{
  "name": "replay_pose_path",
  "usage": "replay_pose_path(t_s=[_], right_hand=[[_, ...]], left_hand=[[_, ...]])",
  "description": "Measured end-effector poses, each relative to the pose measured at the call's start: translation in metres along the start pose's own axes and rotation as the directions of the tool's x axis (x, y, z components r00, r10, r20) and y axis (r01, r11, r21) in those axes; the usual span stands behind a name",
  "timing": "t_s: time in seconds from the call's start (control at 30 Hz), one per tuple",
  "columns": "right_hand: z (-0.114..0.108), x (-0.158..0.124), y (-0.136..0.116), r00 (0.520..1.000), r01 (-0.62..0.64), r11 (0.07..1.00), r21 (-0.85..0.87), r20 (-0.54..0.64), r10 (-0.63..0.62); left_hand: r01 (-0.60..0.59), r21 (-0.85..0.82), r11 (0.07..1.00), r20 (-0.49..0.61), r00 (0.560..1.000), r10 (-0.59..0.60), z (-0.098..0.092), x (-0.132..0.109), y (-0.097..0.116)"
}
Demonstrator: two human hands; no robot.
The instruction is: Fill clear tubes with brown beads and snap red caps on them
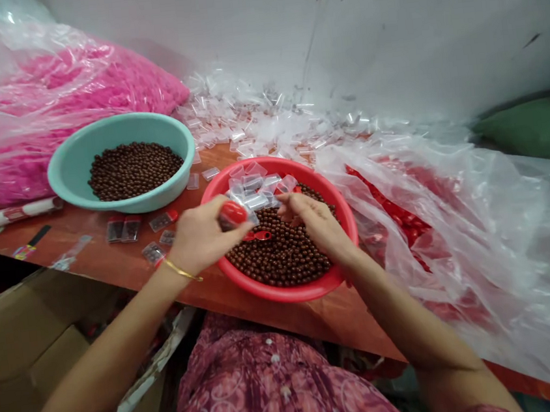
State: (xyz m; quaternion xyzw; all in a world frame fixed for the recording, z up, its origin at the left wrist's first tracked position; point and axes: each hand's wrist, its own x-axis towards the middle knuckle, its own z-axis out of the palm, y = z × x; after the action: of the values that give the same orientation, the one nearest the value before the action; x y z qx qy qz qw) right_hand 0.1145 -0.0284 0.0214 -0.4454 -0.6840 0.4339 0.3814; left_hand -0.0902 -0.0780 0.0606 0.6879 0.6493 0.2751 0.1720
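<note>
My left hand is closed on a small clear plastic box with a red cap, above the left side of a red basin. Many round brown balls fill the basin's floor. Several clear empty boxes lie on the balls at the far side, between my hands. Beneath the left fingertips is a small red plastic piece, its kind unclear. My right hand hovers over the basin's right side, fingers bent together beside the clear boxes. Whatever it pinches, if anything, is hidden.
Left of the red basin stands a turquoise basin with more brown balls. Capped boxes lie before it. A bag of pink pieces is behind, clear boxes are heaped by the wall, and an open bag of red pieces lies right.
</note>
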Motion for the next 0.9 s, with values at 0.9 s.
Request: replay_pose_path(t_s=[0.9], right_hand=[[-0.025, -0.015, 0.029, 0.977, -0.016, 0.987, 0.158, -0.207, 0.049]], left_hand=[[-0.700, 0.502, 0.508, 0.580, 0.708, 0.403, 0.042, 0.047, -0.003]])
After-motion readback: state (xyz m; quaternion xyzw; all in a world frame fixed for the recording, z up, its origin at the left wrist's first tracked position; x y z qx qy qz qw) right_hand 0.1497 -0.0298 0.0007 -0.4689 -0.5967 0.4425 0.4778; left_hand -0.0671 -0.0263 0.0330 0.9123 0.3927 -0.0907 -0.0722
